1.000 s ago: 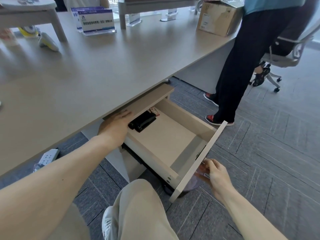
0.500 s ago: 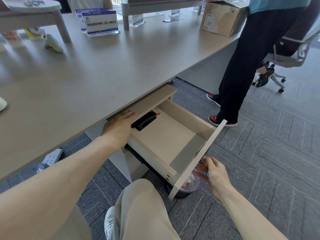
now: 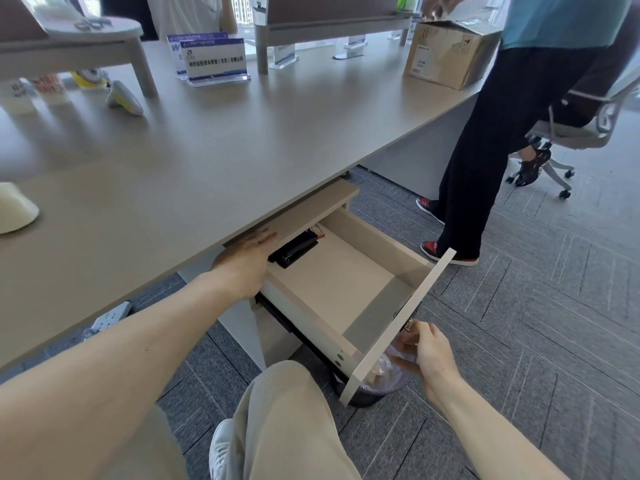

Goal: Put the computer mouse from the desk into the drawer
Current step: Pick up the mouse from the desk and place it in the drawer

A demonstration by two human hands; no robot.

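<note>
Head view shows the drawer (image 3: 332, 289) pulled well out from under the table (image 3: 221, 157), its pale floor mostly bare — only a black stapler-like object (image 3: 294, 252) and a small red-and-white packet (image 3: 318, 232) lie at the back. The opening step looks finished.

The left hand (image 3: 247, 263) rests on the drawer's near back corner, just under the table edge, fingers spread flat and holding nothing. The right hand (image 3: 424, 351) hovers at the outer face of the drawer front, fingers loosely curled and parted; it appears empty, though whether it touches the panel or a handle I cannot tell, since that side is hidden. Below it sits a waste bin (image 3: 388, 381) with a clear liner.

The computer mouse is not yet in the drawer. A pale rounded object (image 3: 15, 209) at the far left edge of the table is likely the computer mouse, but it is cut off by the frame — I cannot be sure. Another whitish-yellow curved object (image 3: 124, 98) lies farther back near the riser legs.

Judged so, roughly the first part is done; fetching the mouse from the table, setting it inside and perhaps closing the drawer remain.
</note>
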